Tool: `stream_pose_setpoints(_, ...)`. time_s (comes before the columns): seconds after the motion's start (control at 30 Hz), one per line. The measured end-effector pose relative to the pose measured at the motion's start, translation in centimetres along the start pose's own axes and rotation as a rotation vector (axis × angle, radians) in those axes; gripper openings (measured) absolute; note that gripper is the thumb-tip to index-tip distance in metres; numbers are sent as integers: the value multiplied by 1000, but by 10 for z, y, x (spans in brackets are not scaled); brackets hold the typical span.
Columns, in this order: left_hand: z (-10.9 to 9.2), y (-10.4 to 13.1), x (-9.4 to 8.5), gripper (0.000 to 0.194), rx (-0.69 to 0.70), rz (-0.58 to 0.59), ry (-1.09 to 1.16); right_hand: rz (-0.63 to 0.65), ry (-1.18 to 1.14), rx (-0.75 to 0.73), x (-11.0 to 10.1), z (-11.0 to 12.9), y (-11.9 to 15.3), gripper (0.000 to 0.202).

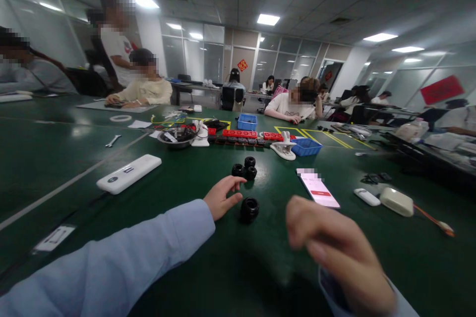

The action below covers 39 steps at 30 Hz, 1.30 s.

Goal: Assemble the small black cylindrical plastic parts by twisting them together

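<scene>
Several black wheels stand on the green table. One black wheel (249, 209) is nearest to me, and a small cluster of black wheels (250, 162) lies just beyond it. My left hand (224, 197) is between them, its thumb and fingers apart, with the fingertips by the cluster and the thumb near the closer wheel. Nothing is in it. On the right, my right hand (330, 240) hangs above the table, blurred, with its fingers curled; whether anything is inside them is hidden.
A white power bank (129, 174) and a wrench (113, 141) are at left. On the right are a phone (318, 188) and a cream case (396, 201). Red power strips (240, 133), blue bins (306, 146) and a bowl (176, 136) stand farther back. People sit across the table.
</scene>
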<state>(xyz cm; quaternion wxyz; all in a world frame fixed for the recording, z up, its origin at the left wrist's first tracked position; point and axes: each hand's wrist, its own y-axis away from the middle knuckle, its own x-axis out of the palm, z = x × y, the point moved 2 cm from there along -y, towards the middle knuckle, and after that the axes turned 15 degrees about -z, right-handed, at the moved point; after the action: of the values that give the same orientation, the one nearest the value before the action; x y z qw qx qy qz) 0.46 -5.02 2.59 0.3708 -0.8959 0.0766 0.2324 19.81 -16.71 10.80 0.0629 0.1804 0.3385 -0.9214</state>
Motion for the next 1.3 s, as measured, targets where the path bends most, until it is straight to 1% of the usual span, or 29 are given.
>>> stream_pose_setpoints(0.03, -4, -4, -4, 61, 21, -19, -11, -15, 67, 109, -2, -25, -10, 28)
stream_pose_setpoints(0.07, -8, -9, -7, 55, 46, -10, -19, -21, 128, 203, -2, -50, -18, 38)
stream_pose_setpoints(0.1, -13, -14, -11, 49, 73, 20, -25, 22, 168, 295, 0, -73, -22, 51)
stream_pose_setpoints(0.13, -17, -20, -14, 46, 95, 57, -24, 90, 181, 353, 5, -93, -24, 65)
stream_pose_setpoints(0.17, -21, -26, -16, 45, 124, 119, -24, 149, 177, 376, 11, -108, -23, 75)
stream_pose_setpoints(0.2, -25, -32, -17, 44, 153, 213, -30, 201, 173, 377, 16, -118, -22, 82)
stream_pose_setpoints(0.27, -30, -42, -17, 48, 195, 376, -49, 246, 198, 359, 25, -127, -18, 88)
stream_pose_setpoints(0.33, -34, -48, -14, 54, 236, 531, -97, 284, 210, 313, 31, -125, -17, 86)
stream_pose_setpoints(0.43, -40, -52, -8, 54, 278, 668, -171, 308, 240, 253, 35, -120, -21, 74)
stream_pose_setpoints(0.5, -43, -53, -4, 48, 289, 708, -200, 315, 260, 233, 37, -121, -24, 64)
stream_pose_setpoints(0.57, -45, -52, -3, 43, 286, 717, -230, 322, 263, 219, 39, -123, -25, 59)
stream_pose_setpoints(0.67, -45, -52, -2, 40, 275, 697, -258, 312, 263, 207, 41, -127, -25, 59)
stream_pose_setpoints(0.83, -44, -50, -1, 43, 260, 679, -291, 286, 264, 190, 42, -126, -23, 58)
stream_pose_setpoints(0.97, -46, -48, 1, 43, 217, 642, -325, 276, 282, 174, 42, -123, -22, 55)
stream_pose_setpoints(1.13, -55, -43, 0, 38, 194, 603, -433, 240, 302, 188, 43, -123, -21, 43)
stream_pose_setpoints(1.3, -68, -37, 3, 37, 187, 527, -609, 207, 307, 187, 45, -125, -18, 32)
